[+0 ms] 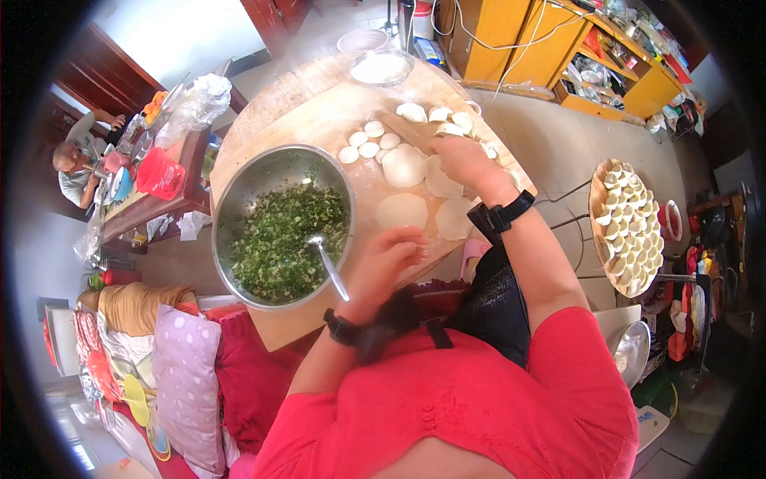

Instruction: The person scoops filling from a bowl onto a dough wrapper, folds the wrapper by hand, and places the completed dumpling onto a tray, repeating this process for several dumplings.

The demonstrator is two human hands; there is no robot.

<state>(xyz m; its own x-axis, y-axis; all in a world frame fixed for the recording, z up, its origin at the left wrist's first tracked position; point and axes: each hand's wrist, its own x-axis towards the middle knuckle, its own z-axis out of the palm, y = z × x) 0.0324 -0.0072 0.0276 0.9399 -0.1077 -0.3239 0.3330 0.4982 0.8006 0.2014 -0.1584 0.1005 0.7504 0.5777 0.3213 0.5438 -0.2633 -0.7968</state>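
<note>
My left hand is over the near edge of the wooden board, fingers loosely stretched and nothing seen in them. It is beside a flat dough wrapper and right of a spoon standing in a steel bowl of chopped green filling. My right hand reaches to the board's right side, fingers bent down and closed; what they hold is hidden. Close to it are folded dumplings, a brown wooden piece like a rolling pin and another wrapper. Small dough rounds lie left.
At the right stands a round tray of several dumplings. A bowl of flour sits at the board's far end. Left are a cluttered table with a red basket and another person. Cushions lie near left.
</note>
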